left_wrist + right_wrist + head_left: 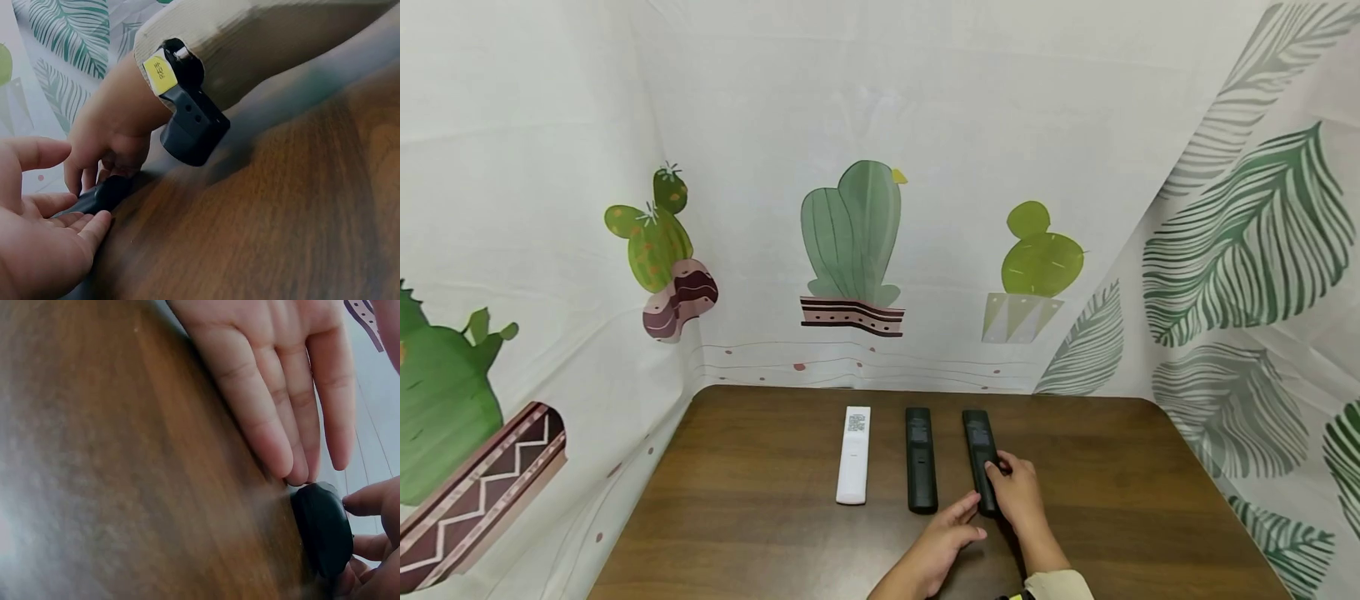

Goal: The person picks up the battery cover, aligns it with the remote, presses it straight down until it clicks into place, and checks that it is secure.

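Three remote controls lie in a row on the table, backs up: a white remote (853,457) on the left, a black remote (921,462) in the middle and another black remote (979,454) on the right. My right hand (1018,493) holds the right-hand black remote by its lower half, thumb and fingers at its edges. Beside that remote's near end is my left hand (946,537), its fingers fairly straight and the fingertips at the left edge. In the right wrist view the dark end of the remote (325,528) shows between both hands.
The brown wooden table (737,517) has rounded far corners. Behind it hangs a white cloth (940,125) printed with cacti and leaves. A black wrist camera (190,119) with a yellow label sits on the right wrist.
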The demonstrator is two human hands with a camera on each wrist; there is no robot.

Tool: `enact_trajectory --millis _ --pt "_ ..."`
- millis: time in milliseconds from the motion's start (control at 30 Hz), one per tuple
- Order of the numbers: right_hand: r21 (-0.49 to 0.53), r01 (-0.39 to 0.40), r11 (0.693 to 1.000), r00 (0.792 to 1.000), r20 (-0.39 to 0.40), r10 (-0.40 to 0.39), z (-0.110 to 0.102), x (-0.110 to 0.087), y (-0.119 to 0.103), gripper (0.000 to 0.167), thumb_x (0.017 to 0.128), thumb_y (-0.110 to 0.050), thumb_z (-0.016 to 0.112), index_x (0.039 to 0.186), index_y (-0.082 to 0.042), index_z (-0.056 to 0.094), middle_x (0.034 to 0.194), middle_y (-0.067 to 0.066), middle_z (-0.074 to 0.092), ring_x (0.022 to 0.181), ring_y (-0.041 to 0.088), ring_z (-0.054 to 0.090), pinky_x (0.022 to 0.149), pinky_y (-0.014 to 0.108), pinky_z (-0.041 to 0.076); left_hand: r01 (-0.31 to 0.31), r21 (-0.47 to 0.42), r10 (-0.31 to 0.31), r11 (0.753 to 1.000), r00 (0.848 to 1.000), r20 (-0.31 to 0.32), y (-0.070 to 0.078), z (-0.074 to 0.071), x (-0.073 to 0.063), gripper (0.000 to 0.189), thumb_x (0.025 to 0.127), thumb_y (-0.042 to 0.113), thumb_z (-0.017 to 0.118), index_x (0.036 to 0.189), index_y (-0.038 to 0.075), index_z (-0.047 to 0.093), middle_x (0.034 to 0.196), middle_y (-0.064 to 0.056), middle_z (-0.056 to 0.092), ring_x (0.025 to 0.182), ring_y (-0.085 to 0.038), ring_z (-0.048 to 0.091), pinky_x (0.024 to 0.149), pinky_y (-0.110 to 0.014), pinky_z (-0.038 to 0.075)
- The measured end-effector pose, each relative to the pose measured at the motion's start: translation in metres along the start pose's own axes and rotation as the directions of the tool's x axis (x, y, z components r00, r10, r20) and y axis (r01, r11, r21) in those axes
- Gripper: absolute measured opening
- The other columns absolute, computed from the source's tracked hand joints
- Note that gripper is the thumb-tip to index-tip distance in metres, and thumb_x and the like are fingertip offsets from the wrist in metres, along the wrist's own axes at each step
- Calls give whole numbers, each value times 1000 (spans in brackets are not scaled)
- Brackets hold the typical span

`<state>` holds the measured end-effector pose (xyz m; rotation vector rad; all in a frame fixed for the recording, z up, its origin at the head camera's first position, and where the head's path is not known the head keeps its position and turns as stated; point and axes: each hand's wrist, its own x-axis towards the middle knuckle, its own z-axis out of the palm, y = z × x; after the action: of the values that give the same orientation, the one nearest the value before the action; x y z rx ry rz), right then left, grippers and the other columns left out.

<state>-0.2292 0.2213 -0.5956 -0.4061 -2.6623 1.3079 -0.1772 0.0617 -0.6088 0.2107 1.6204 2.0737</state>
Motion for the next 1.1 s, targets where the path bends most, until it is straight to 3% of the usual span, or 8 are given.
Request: enact_trajectory --millis 267,600,1000,1100 --pt "16 -23 1000 998 53 22 -3 -2 0 47 100 -21 58 137 7 54 126 27 53 111 36 57 93 44 45 7 82 -9 997 1000 25 2 0 -3 70 88 5 62 153 2 39 161 -18 37 152 -40 27 122 -58 26" --pt "57 -46 997 996 73 41 -3 -4 -2 48 100 -22 58 138 7 53 127 26 51 111 35 56 90 38 45 -3 69 0 998 999 35 -2 -2 -4 71 87 4 63 153 2 39 161 -18 36 151 -38 29 119 -48 37" --pt "132 -80 988 995 78 70 -7 -4 -1 48 102 -20 55 141 7 49 125 24 49 110 31 54 82 27 44 -38 119 36 992 999 15 -4 0 -6 68 86 3 63 151 1 43 157 -23 40 144 -43 41 117 -49 40" --pt "154 -93 984 993 83 81 -8 -2 1 47 102 -20 54 141 6 50 127 24 49 111 31 51 83 27 43 -24 149 22 989 1000 18 -4 -1 -7 68 86 4 63 151 1 41 155 -25 42 140 -45 44 115 -49 41"
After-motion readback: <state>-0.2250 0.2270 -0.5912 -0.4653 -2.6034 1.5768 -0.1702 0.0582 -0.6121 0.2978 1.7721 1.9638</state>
